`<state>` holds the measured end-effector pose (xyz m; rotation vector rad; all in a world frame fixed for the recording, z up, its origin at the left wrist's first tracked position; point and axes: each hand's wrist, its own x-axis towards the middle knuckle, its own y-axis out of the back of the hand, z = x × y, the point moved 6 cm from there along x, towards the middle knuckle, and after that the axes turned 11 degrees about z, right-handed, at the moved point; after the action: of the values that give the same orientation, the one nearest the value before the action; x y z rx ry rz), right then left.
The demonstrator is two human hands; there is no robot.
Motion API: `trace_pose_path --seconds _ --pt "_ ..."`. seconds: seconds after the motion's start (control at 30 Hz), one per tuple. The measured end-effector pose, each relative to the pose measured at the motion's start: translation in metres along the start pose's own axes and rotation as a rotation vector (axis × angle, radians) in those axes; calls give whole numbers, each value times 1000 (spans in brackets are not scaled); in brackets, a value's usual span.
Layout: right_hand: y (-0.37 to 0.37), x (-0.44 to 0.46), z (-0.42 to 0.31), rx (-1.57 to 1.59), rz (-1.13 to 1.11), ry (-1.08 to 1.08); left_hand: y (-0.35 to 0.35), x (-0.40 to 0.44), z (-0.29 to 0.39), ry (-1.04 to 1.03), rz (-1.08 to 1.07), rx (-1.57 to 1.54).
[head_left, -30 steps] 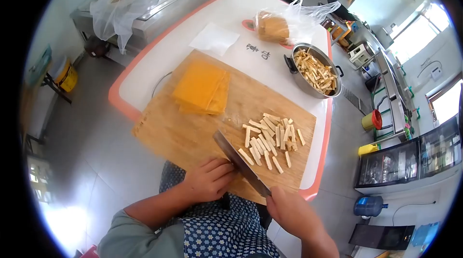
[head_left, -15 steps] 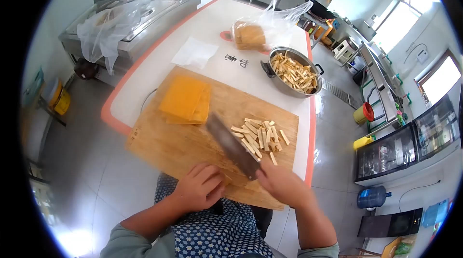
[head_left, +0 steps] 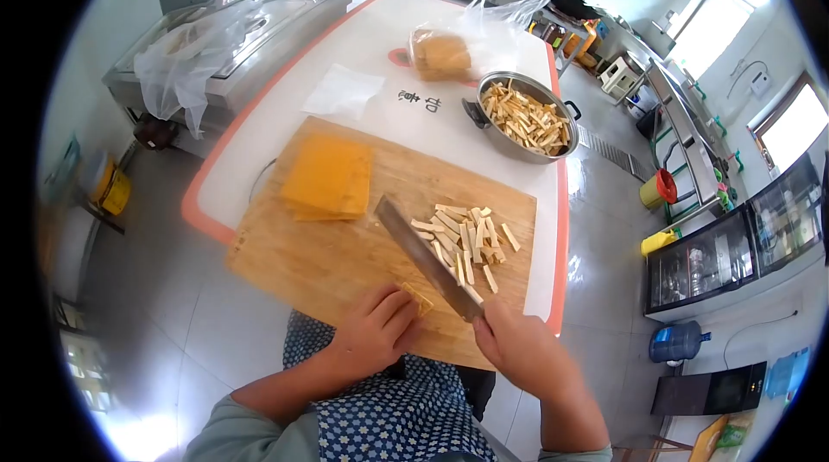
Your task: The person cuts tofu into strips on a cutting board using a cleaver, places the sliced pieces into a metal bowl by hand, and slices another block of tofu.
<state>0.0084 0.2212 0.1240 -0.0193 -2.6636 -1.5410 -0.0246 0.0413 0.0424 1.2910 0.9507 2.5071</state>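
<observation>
My right hand (head_left: pixel 525 348) grips the handle of a cleaver (head_left: pixel 425 256), its broad blade pointing up and left over the wooden cutting board (head_left: pixel 285 250). Close to the board's near edge, the bent fingers of my left hand (head_left: pixel 373 330) press on a small piece of yellow-skinned dried tofu (head_left: pixel 420 299), partly hidden by them. The blade is to the right of that piece. Beyond the blade lies a loose pile of pale tofu strips (head_left: pixel 471 237). Flat orange-yellow tofu slabs (head_left: pixel 328 177) are stacked at the board's far left.
A two-handled steel pan (head_left: pixel 528 117) full of cut strips stands behind the board. Beside it, a clear plastic bag (head_left: pixel 475 43) holds more tofu. A white sheet (head_left: pixel 344 92) lies on the white table (head_left: pixel 298 69). A steel counter (head_left: pixel 285 9) is at left.
My right hand and the cleaver have shifted slightly right. My left hand has moved a little up and right, and the tofu piece under its fingers shows more. The view has shifted slightly.
</observation>
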Motion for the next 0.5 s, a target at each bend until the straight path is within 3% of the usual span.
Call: trace_pose_path --seconds 0.03,0.23,0.5 --pt "-3 -5 -4 -24 24 122 2 -1 0 -8 -9 -5" --pt "-20 -16 -7 -44 -53 203 -1 -5 -5 2 14 -26" --pt "-15 -22 -5 -75 -138 125 -3 -6 -6 8 14 -11"
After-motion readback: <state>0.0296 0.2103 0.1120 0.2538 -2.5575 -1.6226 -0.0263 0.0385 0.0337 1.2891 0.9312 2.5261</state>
